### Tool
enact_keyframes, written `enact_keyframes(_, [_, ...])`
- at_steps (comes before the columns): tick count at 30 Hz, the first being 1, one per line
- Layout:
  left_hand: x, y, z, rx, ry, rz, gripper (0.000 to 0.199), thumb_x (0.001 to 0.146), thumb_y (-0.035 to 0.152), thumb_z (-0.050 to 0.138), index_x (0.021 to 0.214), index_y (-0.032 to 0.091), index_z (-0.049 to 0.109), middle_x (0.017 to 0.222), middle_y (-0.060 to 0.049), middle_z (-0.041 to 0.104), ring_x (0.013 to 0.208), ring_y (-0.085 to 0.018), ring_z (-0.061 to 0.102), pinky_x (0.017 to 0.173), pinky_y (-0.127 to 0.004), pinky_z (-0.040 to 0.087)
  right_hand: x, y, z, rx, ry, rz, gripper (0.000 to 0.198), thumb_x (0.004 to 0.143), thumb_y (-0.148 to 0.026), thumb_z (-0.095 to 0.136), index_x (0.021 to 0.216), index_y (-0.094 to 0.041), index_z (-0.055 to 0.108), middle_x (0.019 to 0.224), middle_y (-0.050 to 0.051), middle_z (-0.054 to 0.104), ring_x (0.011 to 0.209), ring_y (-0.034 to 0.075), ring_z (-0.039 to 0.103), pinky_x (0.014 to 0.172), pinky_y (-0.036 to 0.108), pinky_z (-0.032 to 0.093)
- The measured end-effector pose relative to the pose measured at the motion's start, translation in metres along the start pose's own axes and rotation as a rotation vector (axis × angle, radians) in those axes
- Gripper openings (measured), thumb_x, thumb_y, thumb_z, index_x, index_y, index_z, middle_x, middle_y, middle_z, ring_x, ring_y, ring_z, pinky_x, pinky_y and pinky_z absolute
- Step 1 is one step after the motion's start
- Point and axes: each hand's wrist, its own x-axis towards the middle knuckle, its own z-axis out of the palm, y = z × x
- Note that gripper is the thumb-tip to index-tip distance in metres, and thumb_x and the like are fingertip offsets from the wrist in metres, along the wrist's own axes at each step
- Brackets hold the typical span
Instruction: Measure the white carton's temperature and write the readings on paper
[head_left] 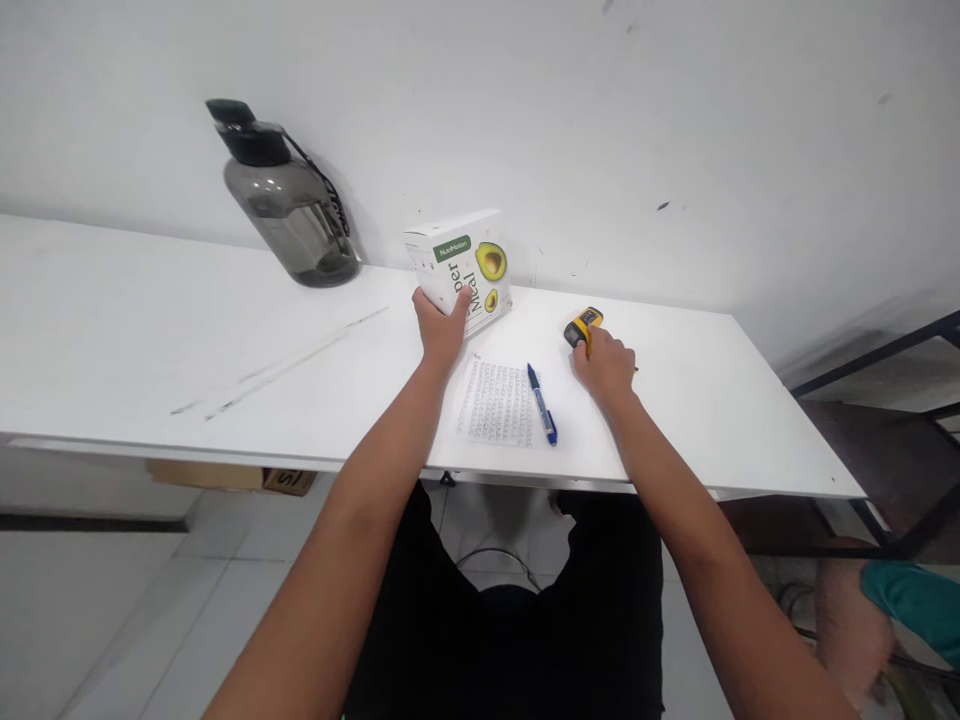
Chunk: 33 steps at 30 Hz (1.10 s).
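Note:
A white cardboard box [450, 262] with avocado pictures and the word "NutriMotion" stands tilted near the wall. My left hand [444, 325] is closed around its lower front, thumb on the printed face. To the right, my right hand [606, 365] is wrapped around a yellow-and-black infrared thermometer [582, 325], close to the tabletop; its grip is hidden by my fingers. Between my hands lies a sheet of paper [496, 405] covered with rows of small print or writing. A blue pen [542, 405] rests along the sheet's right edge.
A large grey see-through water bottle [289, 205], partly filled, stands at the back left against the wall. The white table [135, 330] is narrow and has dark scuffs. Dark metal shelving [877, 450] is beyond its right end, with another person's leg [851, 620] below.

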Motion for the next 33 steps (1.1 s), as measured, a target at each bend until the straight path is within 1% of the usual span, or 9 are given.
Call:
enact_keyframes(6, [0.000, -0.001, 0.001, 0.022, 0.008, -0.001, 0.075, 0.074, 0.057, 0.084, 0.130, 0.026, 0.046, 0.137, -0.014, 0.057, 0.136, -0.029, 0.055, 0.119, -0.048, 0.044, 0.002, -0.001, 0.001, -0.017, 0.005, 0.022, 0.048, 0.100, -0.033, 0.039, 0.141, -0.013, 0.052, 0.131, 0.019, 0.065, 0.105, 0.031, 0.061, 0.081, 0.039, 0.038])
enact_keyframes(12, [0.000, -0.002, 0.001, -0.010, 0.000, 0.014, 0.072, 0.074, 0.057, 0.084, 0.128, 0.027, 0.047, 0.135, -0.012, 0.057, 0.134, -0.029, 0.055, 0.118, -0.047, 0.045, 0.004, -0.008, 0.001, -0.045, 0.001, 0.052, 0.042, 0.097, -0.031, 0.041, 0.130, -0.010, 0.055, 0.118, 0.019, 0.067, 0.098, 0.031, 0.062, 0.078, 0.040, 0.038])
enact_keyframes(16, [0.001, -0.001, 0.001, -0.001, 0.004, 0.011, 0.073, 0.073, 0.058, 0.085, 0.127, 0.027, 0.047, 0.136, -0.013, 0.057, 0.133, -0.029, 0.056, 0.117, -0.047, 0.045, 0.003, -0.009, 0.003, -0.054, 0.014, 0.048, 0.042, 0.097, -0.031, 0.040, 0.130, -0.009, 0.054, 0.116, 0.020, 0.066, 0.096, 0.032, 0.061, 0.079, 0.041, 0.039])
enact_keyframes(19, [0.001, -0.002, 0.001, -0.021, 0.002, 0.018, 0.073, 0.072, 0.058, 0.085, 0.126, 0.027, 0.047, 0.135, -0.012, 0.058, 0.132, -0.029, 0.057, 0.118, -0.047, 0.044, 0.000, -0.008, 0.004, -0.013, 0.038, 0.031, 0.046, 0.097, -0.032, 0.038, 0.135, -0.010, 0.052, 0.118, 0.021, 0.066, 0.098, 0.033, 0.058, 0.080, 0.042, 0.040])
enact_keyframes(22, [0.000, -0.001, 0.000, -0.017, 0.005, 0.012, 0.072, 0.072, 0.058, 0.085, 0.124, 0.027, 0.047, 0.134, -0.012, 0.059, 0.130, -0.029, 0.058, 0.117, -0.048, 0.045, -0.004, -0.005, 0.001, 0.009, 0.086, -0.002, 0.049, 0.098, -0.036, 0.038, 0.136, -0.010, 0.054, 0.129, 0.023, 0.062, 0.111, 0.036, 0.053, 0.087, 0.046, 0.040])
enact_keyframes(24, [-0.001, 0.001, 0.000, -0.002, 0.008, 0.009, 0.071, 0.073, 0.058, 0.084, 0.124, 0.027, 0.047, 0.135, -0.012, 0.059, 0.131, -0.030, 0.058, 0.117, -0.048, 0.046, -0.008, -0.003, -0.004, -0.003, 0.147, -0.066, 0.048, 0.098, -0.037, 0.040, 0.135, -0.012, 0.057, 0.138, 0.023, 0.057, 0.122, 0.037, 0.047, 0.095, 0.048, 0.037])
enact_keyframes(26, [-0.002, 0.003, 0.000, 0.020, 0.013, 0.005, 0.071, 0.074, 0.058, 0.084, 0.126, 0.026, 0.047, 0.136, -0.013, 0.058, 0.132, -0.030, 0.057, 0.117, -0.049, 0.045, -0.012, -0.004, -0.010, 0.000, 0.162, -0.201, 0.045, 0.099, -0.033, 0.040, 0.135, -0.014, 0.060, 0.136, 0.021, 0.058, 0.123, 0.035, 0.047, 0.098, 0.047, 0.035])
enact_keyframes(30, [-0.004, 0.006, 0.000, 0.060, 0.015, -0.022, 0.072, 0.075, 0.058, 0.082, 0.128, 0.026, 0.045, 0.139, -0.014, 0.057, 0.132, -0.030, 0.057, 0.116, -0.050, 0.047, -0.024, -0.014, -0.016, 0.063, -0.038, -0.625, 0.046, 0.098, -0.016, 0.039, 0.137, -0.021, 0.064, 0.106, 0.013, 0.066, 0.097, 0.026, 0.055, 0.084, 0.037, 0.036])
enact_keyframes(33, [-0.003, 0.006, 0.000, 0.059, 0.012, -0.019, 0.071, 0.076, 0.059, 0.082, 0.128, 0.027, 0.045, 0.139, -0.014, 0.058, 0.131, -0.030, 0.058, 0.114, -0.049, 0.048, -0.033, -0.023, -0.015, 0.078, -0.139, -0.815, 0.053, 0.094, -0.006, 0.043, 0.137, -0.026, 0.066, 0.102, 0.009, 0.066, 0.088, 0.021, 0.054, 0.077, 0.033, 0.034])
